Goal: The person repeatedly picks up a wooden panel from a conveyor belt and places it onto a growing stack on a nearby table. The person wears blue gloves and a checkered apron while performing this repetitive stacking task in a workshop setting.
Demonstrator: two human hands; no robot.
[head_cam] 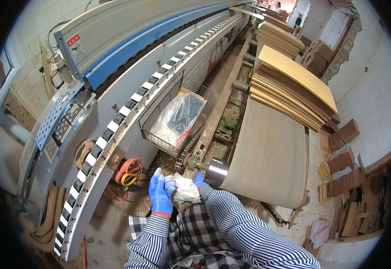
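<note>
A crumpled white cloth (185,189) lies between my two blue-gloved hands, low in front of me. My left hand (161,191) is just left of the cloth, palm partly up, its fingers extended and slightly curled with nothing seen in them. At the cloth's right edge is my right hand (200,181), beside the metal roller (217,171) of the belt conveyor; its fingers are partly hidden, so its grip cannot be told. Beyond both hands, a wire basket (160,145) holds a clear plastic bag (186,112).
A long machine with a roller track (118,118) runs along the left. At right is a conveyor belt (269,151) bearing stacked boards (293,77). Red and yellow straps (128,171) hang left of my left hand. Wood pieces (341,183) stand by the right wall.
</note>
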